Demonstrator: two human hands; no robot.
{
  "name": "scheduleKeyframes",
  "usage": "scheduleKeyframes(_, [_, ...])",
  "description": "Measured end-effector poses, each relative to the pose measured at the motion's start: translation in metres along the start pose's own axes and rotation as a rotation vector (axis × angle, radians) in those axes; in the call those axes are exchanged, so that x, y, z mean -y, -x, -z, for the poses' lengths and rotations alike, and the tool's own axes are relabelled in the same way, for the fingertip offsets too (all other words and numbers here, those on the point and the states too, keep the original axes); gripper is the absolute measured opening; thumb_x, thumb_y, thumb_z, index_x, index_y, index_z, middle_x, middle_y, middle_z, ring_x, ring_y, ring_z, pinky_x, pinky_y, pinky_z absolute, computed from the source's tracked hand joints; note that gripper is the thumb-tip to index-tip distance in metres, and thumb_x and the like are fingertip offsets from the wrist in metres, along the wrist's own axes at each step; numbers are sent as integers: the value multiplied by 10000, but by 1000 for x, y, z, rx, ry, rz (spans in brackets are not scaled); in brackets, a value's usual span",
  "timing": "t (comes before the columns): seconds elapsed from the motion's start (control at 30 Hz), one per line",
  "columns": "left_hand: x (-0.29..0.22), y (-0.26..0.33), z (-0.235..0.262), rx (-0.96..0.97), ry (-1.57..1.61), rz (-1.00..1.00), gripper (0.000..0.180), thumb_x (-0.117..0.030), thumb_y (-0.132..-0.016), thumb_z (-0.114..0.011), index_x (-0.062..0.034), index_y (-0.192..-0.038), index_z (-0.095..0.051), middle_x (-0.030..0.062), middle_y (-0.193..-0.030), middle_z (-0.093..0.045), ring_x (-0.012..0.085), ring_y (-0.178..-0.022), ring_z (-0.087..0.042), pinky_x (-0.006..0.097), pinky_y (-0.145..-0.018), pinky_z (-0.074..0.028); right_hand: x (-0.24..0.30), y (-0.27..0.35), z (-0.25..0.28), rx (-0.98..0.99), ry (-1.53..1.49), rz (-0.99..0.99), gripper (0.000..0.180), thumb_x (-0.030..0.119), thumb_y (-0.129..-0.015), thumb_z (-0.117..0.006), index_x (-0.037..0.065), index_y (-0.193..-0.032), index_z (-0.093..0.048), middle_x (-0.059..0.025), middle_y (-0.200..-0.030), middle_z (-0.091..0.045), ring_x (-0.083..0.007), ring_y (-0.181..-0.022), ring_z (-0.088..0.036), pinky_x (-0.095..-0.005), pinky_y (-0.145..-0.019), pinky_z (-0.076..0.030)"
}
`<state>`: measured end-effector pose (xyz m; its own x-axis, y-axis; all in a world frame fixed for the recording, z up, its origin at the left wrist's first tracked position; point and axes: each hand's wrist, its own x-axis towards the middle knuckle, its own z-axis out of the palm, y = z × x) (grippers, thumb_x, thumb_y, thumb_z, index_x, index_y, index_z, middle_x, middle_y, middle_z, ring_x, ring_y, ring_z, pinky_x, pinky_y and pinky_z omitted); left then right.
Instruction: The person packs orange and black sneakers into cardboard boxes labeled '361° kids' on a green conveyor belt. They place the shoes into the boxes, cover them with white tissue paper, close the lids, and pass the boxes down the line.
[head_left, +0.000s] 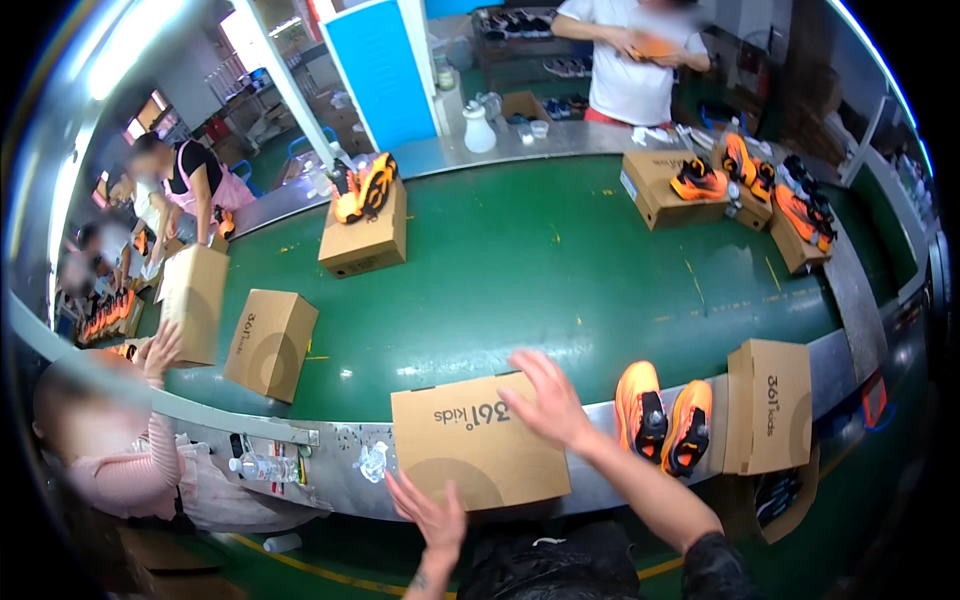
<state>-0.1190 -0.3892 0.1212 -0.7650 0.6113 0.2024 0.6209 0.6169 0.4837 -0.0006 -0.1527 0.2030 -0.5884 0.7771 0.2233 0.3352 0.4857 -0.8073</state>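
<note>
Plainly, the closed cardboard box (470,445) lies flat right before the person, spanning the green belt (500,280) and the metal tabletop (340,485). The right hand (548,400) spreads its fingers over the box's right side, unclenched; the left hand (432,515) is loosely splayed at the near left corner (whether it touches, I cannot tell). Orange shoes (640,398) stand to the right, beside a second box (785,400).

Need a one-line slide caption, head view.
Left hand and right hand at a closed cardboard box by a green belt, orange-and-black shoes to the box's right.
</note>
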Motion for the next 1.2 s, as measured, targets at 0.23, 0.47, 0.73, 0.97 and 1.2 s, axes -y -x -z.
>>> scheduleKeyframes(0.23, [29,12,-30,98,-82,150,1086,-331,-703,-776,33,-1476,-105,293,-1539,-83,468,-1424,-68,590,-1136,-67,-69,-66,-57,1049,486,-369,866,770,-838,-364,40,-1233,-610,-219,-1256,-589,-356,-1173,-555,-432,-999,-429])
scheduleKeyframes(0.47, [40,13,-57,-315,475,629,759,-282,-818,-737,40,-1383,-345,226,-1475,-319,373,-1352,-308,445,-1108,-276,-96,49,-22,804,94,-580,759,701,-735,-656,-23,-964,-642,-182,-916,-665,-254,-864,-638,-372,-785,-497])
scheduleKeyframes(0.73, [-6,-45,74,10,1183,563,942,-340,-874,-694,4,-1504,-83,227,-1557,-164,314,-1455,-146,370,-1158,-170,78,74,44,589,-44,-423,652,533,-794,-684,-29,-1110,-589,-233,-1138,-555,-356,-1082,-564,-415,-929,-456])
scheduleKeyframes(0.97, [-35,-93,161,332,1002,231,827,-101,-737,-691,28,-1447,-287,127,-1328,-494,186,-1172,-519,302,-1025,-386,98,119,-22,646,-588,22,580,346,-896,-649,-36,-1287,-456,-230,-1245,-520,-374,-1027,-597,-395,-874,-509])
scheduleKeyframes(1.2, [68,-74,194,-305,-152,121,543,-44,-870,-619,26,-1362,-400,189,-1353,-478,245,-1210,-486,354,-1050,-353,-8,130,-81,447,302,-4,632,312,-833,-681,1,-1331,-447,-256,-1323,-428,-378,-1114,-504,-460,-904,-422])
